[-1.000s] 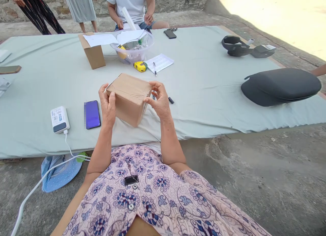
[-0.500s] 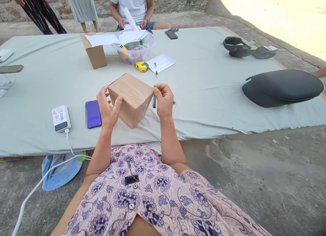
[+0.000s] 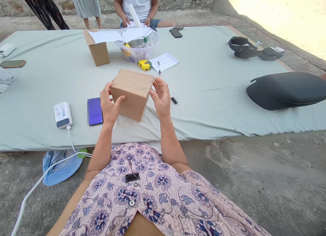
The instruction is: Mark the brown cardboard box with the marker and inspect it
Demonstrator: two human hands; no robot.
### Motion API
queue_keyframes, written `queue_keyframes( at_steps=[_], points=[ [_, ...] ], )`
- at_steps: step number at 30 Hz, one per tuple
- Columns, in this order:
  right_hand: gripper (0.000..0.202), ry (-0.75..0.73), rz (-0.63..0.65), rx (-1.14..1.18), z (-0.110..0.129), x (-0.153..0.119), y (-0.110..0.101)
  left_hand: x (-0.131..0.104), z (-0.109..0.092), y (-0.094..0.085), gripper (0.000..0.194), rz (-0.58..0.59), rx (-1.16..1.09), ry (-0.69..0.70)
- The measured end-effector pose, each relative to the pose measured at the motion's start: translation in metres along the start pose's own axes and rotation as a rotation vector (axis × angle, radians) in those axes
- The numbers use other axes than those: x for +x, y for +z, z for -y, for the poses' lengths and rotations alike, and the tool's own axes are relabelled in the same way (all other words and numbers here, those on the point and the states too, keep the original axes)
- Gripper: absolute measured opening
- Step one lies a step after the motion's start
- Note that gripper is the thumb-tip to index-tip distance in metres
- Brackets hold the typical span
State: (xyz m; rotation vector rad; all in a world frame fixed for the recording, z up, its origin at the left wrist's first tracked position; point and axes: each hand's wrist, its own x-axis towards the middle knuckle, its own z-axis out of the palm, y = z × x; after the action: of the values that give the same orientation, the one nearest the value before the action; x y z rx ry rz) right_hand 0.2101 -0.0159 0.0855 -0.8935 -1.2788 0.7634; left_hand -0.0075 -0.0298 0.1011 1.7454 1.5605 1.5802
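Observation:
A closed brown cardboard box (image 3: 132,93) is held up over the near edge of the cloth-covered table, its top slightly tilted. My left hand (image 3: 110,105) grips its left side, thumb on the front face and fingers behind the corner. At the right edge of the box is my right hand (image 3: 161,97), its fingers curled against the upper right corner and the thumb near the side. A phone with a blue-violet screen (image 3: 95,111) lies just left of my left hand. Right of my right hand is a small black object (image 3: 174,100).
White power bank (image 3: 62,115) with a cable at near left. Further back are another carton (image 3: 99,53), a plastic basket (image 3: 139,54), a yellow tape measure (image 3: 144,65) and paper (image 3: 166,62). A black case (image 3: 287,90) lies right. A person sits opposite.
The box has turned in my hands, so its front face now points more toward me. My right hand has opened somewhat from its pinch at the corner. The view has shifted slightly.

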Motion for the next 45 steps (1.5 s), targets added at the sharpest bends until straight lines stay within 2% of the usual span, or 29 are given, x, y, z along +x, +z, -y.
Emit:
queue_keyframes(
  at_steps=[3,7,13,19,22,25,30,33,37,39,42,45],
  points=[
    [0.074,0.058,0.080,-0.021,-0.001,-0.005,0.006,-0.001,0.004,0.007,0.055,-0.102,0.045,0.027],
    [0.061,0.121,0.143,0.027,-0.008,-0.008,0.015,-0.001,0.012,0.010,0.047,-0.168,-0.009,0.074],
    [0.064,0.167,-0.022,0.068,-0.012,-0.005,0.023,-0.001,0.019,0.008,0.052,-0.143,-0.219,0.073],
    [0.053,0.114,-0.171,-0.187,0.015,-0.003,0.015,-0.013,0.017,0.014,0.063,-0.104,-0.353,0.039],
    [0.051,0.103,-0.176,-0.247,0.023,-0.003,0.013,-0.018,0.020,0.014,0.066,-0.119,-0.369,-0.006],
    [0.046,0.125,-0.135,-0.283,0.018,-0.004,0.013,-0.018,0.031,0.009,0.069,-0.145,-0.399,-0.088],
    [0.039,0.208,-0.155,-0.302,-0.011,-0.008,0.007,-0.019,0.044,0.001,0.063,-0.205,-0.564,-0.236],
    [0.042,0.248,-0.165,-0.186,-0.027,-0.008,0.003,-0.020,0.044,0.001,0.058,-0.226,-0.641,-0.314],
    [0.048,0.263,-0.155,0.021,-0.037,-0.006,0.002,-0.020,0.046,0.008,0.052,-0.250,-0.731,-0.431],
    [0.048,0.240,-0.193,0.013,-0.037,-0.005,0.002,-0.022,0.047,0.013,0.049,-0.258,-0.810,-0.513],
    [0.048,0.192,-0.253,-0.047,-0.034,-0.003,0.000,-0.027,0.047,0.023,0.044,-0.254,-0.905,-0.710],
    [0.047,0.147,-0.280,-0.091,-0.032,0.000,-0.003,-0.032,0.043,0.030,0.043,-0.226,-0.920,-0.859]
  ],
)
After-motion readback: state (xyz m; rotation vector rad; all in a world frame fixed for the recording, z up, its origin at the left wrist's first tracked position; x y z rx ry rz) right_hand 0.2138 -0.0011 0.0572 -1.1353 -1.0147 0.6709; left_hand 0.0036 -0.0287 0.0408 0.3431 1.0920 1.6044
